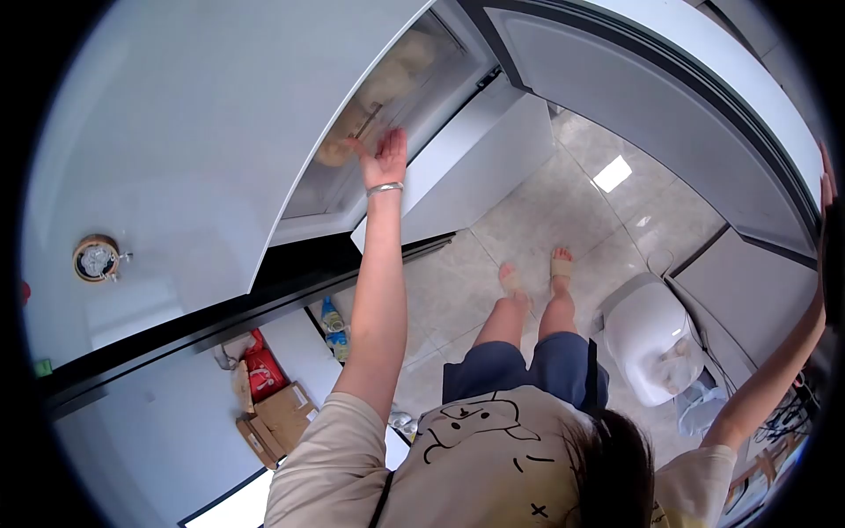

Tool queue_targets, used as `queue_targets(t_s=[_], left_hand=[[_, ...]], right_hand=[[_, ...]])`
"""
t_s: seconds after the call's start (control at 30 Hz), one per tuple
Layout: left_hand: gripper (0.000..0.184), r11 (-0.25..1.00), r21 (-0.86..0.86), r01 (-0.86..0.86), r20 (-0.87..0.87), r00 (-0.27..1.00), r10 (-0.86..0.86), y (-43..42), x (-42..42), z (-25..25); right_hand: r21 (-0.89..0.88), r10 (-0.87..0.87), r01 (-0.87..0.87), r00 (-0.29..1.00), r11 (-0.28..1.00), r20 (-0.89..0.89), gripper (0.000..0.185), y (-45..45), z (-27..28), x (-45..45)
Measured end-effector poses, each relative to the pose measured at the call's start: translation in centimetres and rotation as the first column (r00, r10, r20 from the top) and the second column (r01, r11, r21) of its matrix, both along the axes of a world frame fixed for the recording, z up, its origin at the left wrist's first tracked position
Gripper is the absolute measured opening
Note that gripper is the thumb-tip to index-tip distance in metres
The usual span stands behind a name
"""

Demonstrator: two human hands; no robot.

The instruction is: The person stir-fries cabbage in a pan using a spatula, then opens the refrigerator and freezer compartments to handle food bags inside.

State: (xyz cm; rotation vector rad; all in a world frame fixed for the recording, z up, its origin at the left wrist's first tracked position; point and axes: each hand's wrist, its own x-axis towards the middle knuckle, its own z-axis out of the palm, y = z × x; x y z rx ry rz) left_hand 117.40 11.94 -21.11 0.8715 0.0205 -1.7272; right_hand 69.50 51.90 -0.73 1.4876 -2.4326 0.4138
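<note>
My left hand [385,160], with a silver bracelet at the wrist, reaches into the open refrigerator compartment [317,198]. Its palm faces up, the fingers are spread and nothing lies in it. Just beyond the fingertips are pale yellowish items [387,81], blurred behind what looks like a see-through drawer front. At the far right edge of the view, my right hand [827,187] is on the outer edge of the large open refrigerator door [651,114]. Only part of that hand shows, its fingers against the door's rim.
A lower white door or drawer panel [480,163] juts out below the compartment. A white rounded bin [651,339] stands on the tiled floor [440,290] near cables. Cardboard boxes [282,418] and a red bag [264,374] sit at lower left. A small round container [97,258] is at left.
</note>
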Motion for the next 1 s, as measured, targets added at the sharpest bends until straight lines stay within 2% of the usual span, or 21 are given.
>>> queue_targets(t_s=[0.13, 0.2, 0.3, 0.33, 0.4, 0.43, 0.47, 0.57, 0.6, 0.63, 0.67, 0.73, 0.8, 0.87, 0.9, 1.0], left_hand=[[0.101, 0.989, -0.132, -0.062, 0.079, 0.994, 0.073, 0.5, -1.0, -0.7], [0.102, 0.987, -0.159, -0.025, 0.105, 0.994, 0.043, 1.7, -0.9, -1.1], [0.101, 0.993, -0.122, -0.003, 0.094, 0.995, 0.014, 6.0, -0.9, -0.5], [0.1, 0.995, -0.099, 0.001, 0.081, 0.997, 0.007, 7.5, -1.0, -0.5], [0.095, 0.997, -0.067, -0.022, 0.078, 0.997, 0.028, 10.2, -1.0, -0.6], [0.093, 0.998, -0.053, -0.032, 0.074, 0.997, 0.036, 11.3, -1.1, -0.7], [0.097, 0.993, -0.118, 0.016, 0.083, 0.997, -0.006, 12.2, -0.7, -1.4], [0.092, 0.992, -0.121, 0.026, 0.132, 0.991, -0.01, 14.7, -0.7, -1.9], [0.089, 0.989, -0.143, 0.038, 0.137, 0.99, -0.018, 15.2, -0.8, -1.7], [0.087, 0.985, -0.164, 0.049, 0.143, 0.989, -0.025, 15.8, -0.9, -1.2], [0.085, 0.981, -0.181, 0.065, 0.151, 0.988, -0.037, 16.3, -1.0, -1.0], [0.079, 0.983, -0.174, 0.063, 0.161, 0.986, -0.035, 16.8, -1.0, -1.2], [0.073, 0.979, -0.188, 0.077, 0.172, 0.984, -0.044, 17.1, -1.0, -1.2], [0.068, 0.97, -0.218, 0.105, 0.19, 0.98, -0.063, 17.7, -1.0, -0.8], [0.066, 0.969, -0.22, 0.111, 0.194, 0.979, -0.068, 17.9, -1.0, -0.8], [0.064, 0.966, -0.224, 0.131, 0.204, 0.975, -0.085, 19.0, -0.9, -1.3]], right_hand=[[-0.022, 0.046, -0.046, 0.999, 0.999, 0.004, 0.044, -0.6, -0.5, -1.3], [0.007, 0.03, -0.03, 0.999, 1.0, 0.033, 0.044, -1.1, 0.0, -1.5], [0.014, 0.082, -0.082, 0.997, 0.997, -0.011, 0.045, -1.3, -0.3, -3.1], [0.048, 0.026, -0.028, 0.999, 0.998, 0.03, 0.046, -1.5, 0.2, -2.7], [0.166, -0.153, 0.108, 0.945, 0.98, 0.289, 0.048, 1.0, -1.8, -8.2], [0.117, -0.023, 0.012, 0.995, 0.993, 0.093, 0.046, 1.1, -2.9, -9.8], [0.078, 0.079, -0.069, 0.988, 0.995, -0.136, 0.046, 1.3, -4.0, -11.4], [0.033, 0.151, -0.15, 0.905, 0.988, -0.399, 0.039, -0.8, -1.9, -8.0], [-0.051, 0.177, -0.213, 0.904, 0.976, -0.39, 0.035, -2.8, -0.3, -4.6], [-0.086, 0.23, -0.277, 0.905, 0.957, -0.358, 0.032, -4.4, 0.4, -1.6], [-0.072, 0.365, -0.396, 0.891, 0.915, -0.27, 0.03, -6.5, 1.7, 1.6], [-0.11, 0.509, -0.513, 0.858, 0.851, -0.064, 0.034, -11.6, 2.7, 11.0], [-0.096, 0.71, -0.707, 0.704, 0.701, 0.007, 0.03, -17.3, 3.7, 18.4], [-0.188, 0.812, -0.791, 0.573, 0.583, 0.107, 0.022, -22.2, 2.4, 22.4], [-0.182, 0.838, -0.819, 0.522, 0.544, 0.156, 0.019, -24.5, 1.3, 23.4], [0.076, 0.806, -0.895, 0.431, 0.44, 0.405, 0.026, -30.1, -2.0, 24.7]])
